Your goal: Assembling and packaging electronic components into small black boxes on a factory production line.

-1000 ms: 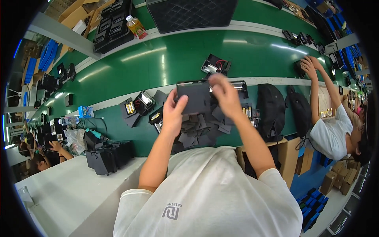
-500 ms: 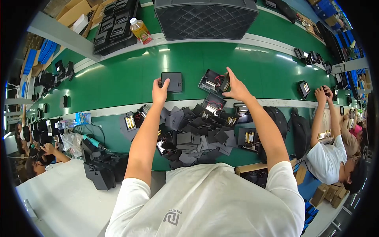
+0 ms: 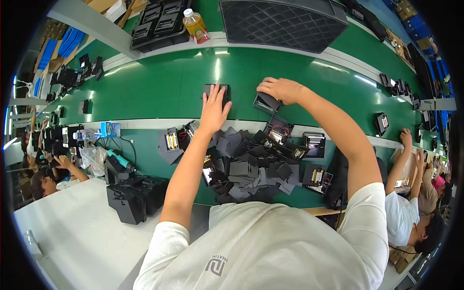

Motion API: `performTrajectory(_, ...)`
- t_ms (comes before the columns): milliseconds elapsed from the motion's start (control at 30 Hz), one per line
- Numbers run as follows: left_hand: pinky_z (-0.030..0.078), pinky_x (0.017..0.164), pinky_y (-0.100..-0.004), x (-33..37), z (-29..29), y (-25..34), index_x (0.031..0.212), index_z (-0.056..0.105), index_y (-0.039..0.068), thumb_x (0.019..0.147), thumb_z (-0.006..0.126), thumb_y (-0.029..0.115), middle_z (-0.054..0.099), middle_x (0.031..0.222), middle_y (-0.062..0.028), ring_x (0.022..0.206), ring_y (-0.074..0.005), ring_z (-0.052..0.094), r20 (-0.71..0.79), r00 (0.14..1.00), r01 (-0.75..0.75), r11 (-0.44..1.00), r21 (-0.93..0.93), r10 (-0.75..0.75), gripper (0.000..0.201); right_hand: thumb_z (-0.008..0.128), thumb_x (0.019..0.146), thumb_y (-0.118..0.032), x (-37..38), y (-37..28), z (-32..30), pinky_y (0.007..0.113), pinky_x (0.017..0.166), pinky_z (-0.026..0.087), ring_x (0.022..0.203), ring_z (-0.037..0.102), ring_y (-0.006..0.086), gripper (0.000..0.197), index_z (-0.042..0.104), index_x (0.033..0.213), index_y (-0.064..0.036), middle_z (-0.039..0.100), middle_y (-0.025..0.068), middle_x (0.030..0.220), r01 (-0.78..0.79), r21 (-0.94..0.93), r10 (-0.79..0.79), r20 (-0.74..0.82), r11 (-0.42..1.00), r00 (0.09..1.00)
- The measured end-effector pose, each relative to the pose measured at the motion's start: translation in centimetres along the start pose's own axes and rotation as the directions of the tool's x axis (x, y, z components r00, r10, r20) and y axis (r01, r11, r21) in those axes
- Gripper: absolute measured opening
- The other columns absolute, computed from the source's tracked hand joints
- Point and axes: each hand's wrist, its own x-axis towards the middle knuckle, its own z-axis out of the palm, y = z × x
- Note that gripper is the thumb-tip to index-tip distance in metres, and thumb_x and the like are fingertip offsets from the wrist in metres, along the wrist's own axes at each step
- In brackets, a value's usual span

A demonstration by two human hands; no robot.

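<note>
My left hand [image 3: 214,112] lies with fingers spread over a closed black case [image 3: 226,92] on the green work surface. To its right, my right hand [image 3: 282,91] has its fingers bent over the far edge of another black case [image 3: 266,102]. A dark panel slants across that case and hides most of its inside. Just nearer to me, an open case [image 3: 279,129] shows red wires and a battery holder. Below it spreads a heap of thin black plates [image 3: 241,170].
Open cases with batteries [image 3: 172,140] [image 3: 316,176] flank the heap. A teal power tool [image 3: 121,160] lies at left beside black boxes [image 3: 130,199]. Across the line stand a drink bottle [image 3: 195,26] and a large black case [image 3: 285,24]. A co-worker [image 3: 403,212] sits at right.
My left hand has gone from holding the closed case's side to lying on top. My right fingers have closed over the other case, whose wires and batteries are now covered. The view has shifted.
</note>
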Motion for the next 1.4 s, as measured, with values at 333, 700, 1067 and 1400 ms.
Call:
performTrajectory(333,0.034,0.109,-0.0401,-3.6,-5.5,11.9,0.148,0.027,0.001,0.092,0.057,0.01,0.041,0.144,-0.0204,0.13,-0.0293,0.044,0.018,0.976,0.08,0.282,-0.956,-0.216,0.065,0.077,0.061,-0.006,-6.0,-13.5,-6.6,0.037,0.107,0.038,0.126,0.048,0.0305,0.091,0.034,0.141,-0.0003,0.046,0.0197,0.14,-0.135,0.896,0.647,-0.195,0.423,0.737)
performTrajectory(700,0.044,0.094,-0.031,-10.8,-11.4,16.6,0.139,0.038,0.002,0.087,0.064,0.006,0.057,0.124,-0.0143,0.107,-0.021,0.057,0.076,0.905,0.146,0.139,-0.979,-0.418,0.058,0.077,0.066,0.001,-12.0,-26.0,-5.2,0.039,0.106,0.038,0.13,0.045,0.0271,0.093,0.03,0.146,-0.0064,0.042,0.0155,0.146,0.203,0.979,0.672,-0.135,-0.023,0.728)
performTrajectory(1067,0.046,0.086,-0.0278,-13.7,-12.7,18.1,0.119,0.052,0.002,0.086,0.069,0.01,0.063,0.11,-0.0105,0.094,-0.0179,0.06,0.026,0.829,0.115,0.125,-0.985,-0.558,0.039,0.076,0.067,0.003,-12.6,-30.3,-5.4,0.038,0.107,0.036,0.13,0.046,0.0258,0.092,0.031,0.146,-0.0081,0.042,0.0153,0.146,0.451,0.889,0.854,-0.292,0.076,0.43)
performTrajectory(1400,0.047,0.09,-0.0302,-14.3,-12.7,19.4,0.127,0.049,0.0,0.086,0.068,0.009,0.063,0.113,-0.0113,0.097,-0.0207,0.06,-0.085,0.869,0.122,0.379,-0.917,-0.487,0.046,0.077,0.069,-0.001,-14.0,-31.8,-5.8,0.039,0.107,0.038,0.132,0.045,0.0287,0.096,0.025,0.149,-0.004,0.041,0.0173,0.147,0.387,0.888,0.737,-0.432,0.247,0.519)
